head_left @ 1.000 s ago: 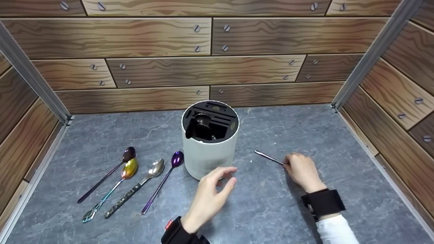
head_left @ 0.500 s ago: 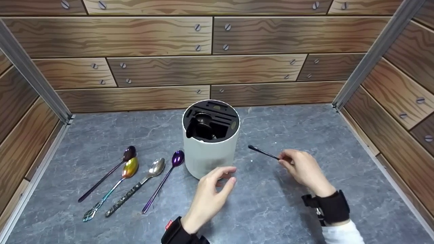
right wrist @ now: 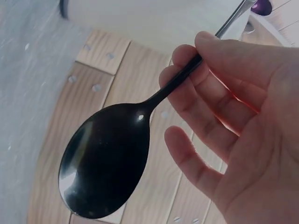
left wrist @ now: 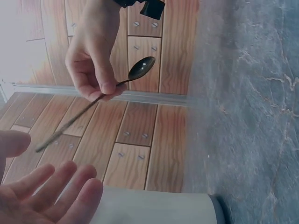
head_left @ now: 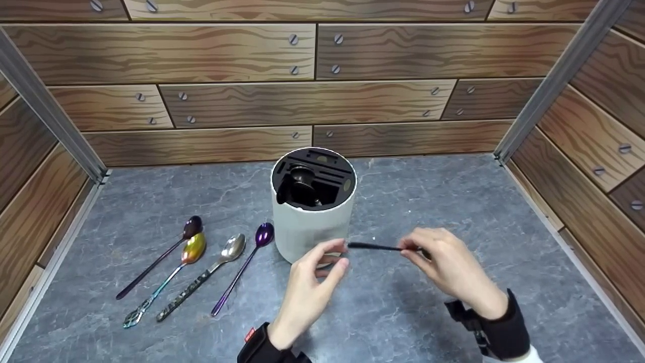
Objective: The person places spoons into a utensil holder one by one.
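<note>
My right hand (head_left: 443, 259) pinches a black spoon (head_left: 375, 246) by the neck end of its handle, between thumb and fingers. Its dark glossy bowl (right wrist: 107, 158) fills much of the right wrist view; in the head view the hand covers it. The handle points left, its tip close by the fingertips of my left hand (head_left: 312, 282). That hand has thumb and fingers apart in front of a white cylindrical utensil holder (head_left: 312, 229). In the left wrist view the handle tip shows between the left thumb and fingers (left wrist: 70, 186), with nothing gripped there.
The holder's black slotted top (head_left: 330, 176) has dark rounded utensils (head_left: 302, 184) in it. Left of it lie a purple spoon (head_left: 264, 234), a silver spoon with a patterned handle (head_left: 233, 248), a gold-bowled spoon (head_left: 193, 249) and a dark spoon (head_left: 191, 228). Wood-patterned walls (head_left: 383, 101) enclose the table.
The right hand has lifted the black spoon off the table and brought it left, turning its handle tip toward the left hand. The left hand has barely moved.
</note>
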`<state>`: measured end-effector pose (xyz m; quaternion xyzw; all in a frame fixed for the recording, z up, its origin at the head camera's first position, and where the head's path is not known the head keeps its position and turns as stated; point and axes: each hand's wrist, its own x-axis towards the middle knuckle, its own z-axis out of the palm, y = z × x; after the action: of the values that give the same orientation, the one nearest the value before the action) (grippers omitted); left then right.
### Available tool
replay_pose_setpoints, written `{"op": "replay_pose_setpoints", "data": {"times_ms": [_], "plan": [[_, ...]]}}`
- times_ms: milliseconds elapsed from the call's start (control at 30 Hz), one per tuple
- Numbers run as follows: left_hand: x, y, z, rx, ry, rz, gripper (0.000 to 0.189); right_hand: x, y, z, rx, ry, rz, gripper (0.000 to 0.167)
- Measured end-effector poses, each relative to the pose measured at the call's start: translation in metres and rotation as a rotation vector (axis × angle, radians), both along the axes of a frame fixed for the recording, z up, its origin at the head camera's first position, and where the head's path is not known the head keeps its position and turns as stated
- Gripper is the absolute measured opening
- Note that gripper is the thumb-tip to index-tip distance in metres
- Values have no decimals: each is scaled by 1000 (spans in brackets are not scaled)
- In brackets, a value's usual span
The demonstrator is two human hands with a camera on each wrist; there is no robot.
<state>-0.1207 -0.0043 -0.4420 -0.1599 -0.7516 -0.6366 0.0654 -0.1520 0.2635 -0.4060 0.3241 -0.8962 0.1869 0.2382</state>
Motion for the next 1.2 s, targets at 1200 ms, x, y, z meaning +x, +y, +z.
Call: {"op": "replay_pose_setpoints", "data": {"times_ms": [1200], "plan": [[4,-6,8,-165,27,-82,19,23,-27,3,133,178,59,13]]}}
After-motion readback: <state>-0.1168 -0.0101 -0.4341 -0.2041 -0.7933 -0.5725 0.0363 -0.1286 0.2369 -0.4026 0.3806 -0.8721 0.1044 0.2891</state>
